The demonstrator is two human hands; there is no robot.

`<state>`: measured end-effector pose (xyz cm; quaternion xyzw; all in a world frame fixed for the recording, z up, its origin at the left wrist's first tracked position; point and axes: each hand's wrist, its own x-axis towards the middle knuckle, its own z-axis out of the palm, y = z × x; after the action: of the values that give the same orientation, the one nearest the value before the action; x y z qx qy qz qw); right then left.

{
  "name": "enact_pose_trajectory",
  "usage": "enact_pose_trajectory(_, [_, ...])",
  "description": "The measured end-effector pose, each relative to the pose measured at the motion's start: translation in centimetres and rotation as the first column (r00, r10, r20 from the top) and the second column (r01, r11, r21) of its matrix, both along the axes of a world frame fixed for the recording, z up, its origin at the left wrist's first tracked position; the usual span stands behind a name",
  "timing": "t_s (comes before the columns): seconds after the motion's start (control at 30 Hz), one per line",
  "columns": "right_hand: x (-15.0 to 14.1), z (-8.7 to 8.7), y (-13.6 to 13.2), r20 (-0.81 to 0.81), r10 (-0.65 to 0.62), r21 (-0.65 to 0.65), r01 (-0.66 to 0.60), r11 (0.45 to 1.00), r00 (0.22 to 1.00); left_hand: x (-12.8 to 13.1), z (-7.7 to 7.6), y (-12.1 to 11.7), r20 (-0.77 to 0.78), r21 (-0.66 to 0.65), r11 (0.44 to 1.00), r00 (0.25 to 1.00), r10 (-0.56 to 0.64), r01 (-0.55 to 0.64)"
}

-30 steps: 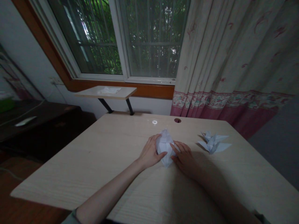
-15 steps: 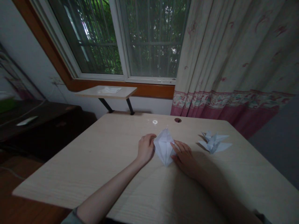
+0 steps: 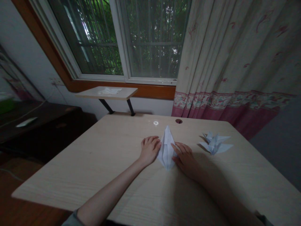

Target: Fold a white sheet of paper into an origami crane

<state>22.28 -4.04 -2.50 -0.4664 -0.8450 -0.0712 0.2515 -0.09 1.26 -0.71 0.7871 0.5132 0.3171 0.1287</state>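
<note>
Narrowed since a moment ago, the folded white paper (image 3: 166, 149) is now a slim, creased kite pointing to 12 o'clock on the pale wood-grain tabletop (image 3: 94, 166). Open and unclenched, the left hand (image 3: 150, 150) and right hand (image 3: 185, 160) rest fingertips against its sides. A crisp paper crane (image 3: 215, 143) sits at 3 o'clock.

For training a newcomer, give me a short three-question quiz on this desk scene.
1. Which is nearer the paper crane: the left hand or the right hand?
2. True or false: the folded paper lies between the two hands.
3. Fill in the blank: the curtain beside the window has a ___ band along its lower part.

Key: 1. the right hand; 2. true; 3. pink.
</note>
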Motion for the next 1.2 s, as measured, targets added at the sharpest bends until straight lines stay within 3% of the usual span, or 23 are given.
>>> enact_pose_trajectory(0.3, [-0.1, 0.3, -0.2, 0.0, 0.027, 0.003, -0.027, 1.0, 1.0, -0.1, 0.5, -0.3, -0.014, 0.021, 0.999, 0.999, -0.049, 0.049])
enact_pose_trajectory(0.8, [0.0, 0.5, -0.2, 0.019, 0.044, -0.009, -0.044, 0.999, 0.999, 0.0, 0.8, -0.2, 0.121, 0.065, 0.993, 0.987, -0.108, 0.1])
enact_pose_trajectory(1.2, [0.2, 0.7, -0.1, -0.083, 0.078, 0.041, -0.075, 0.996, 0.993, -0.1, 1.1, -0.4, 0.239, 0.107, 0.976, 0.948, -0.21, 0.189])
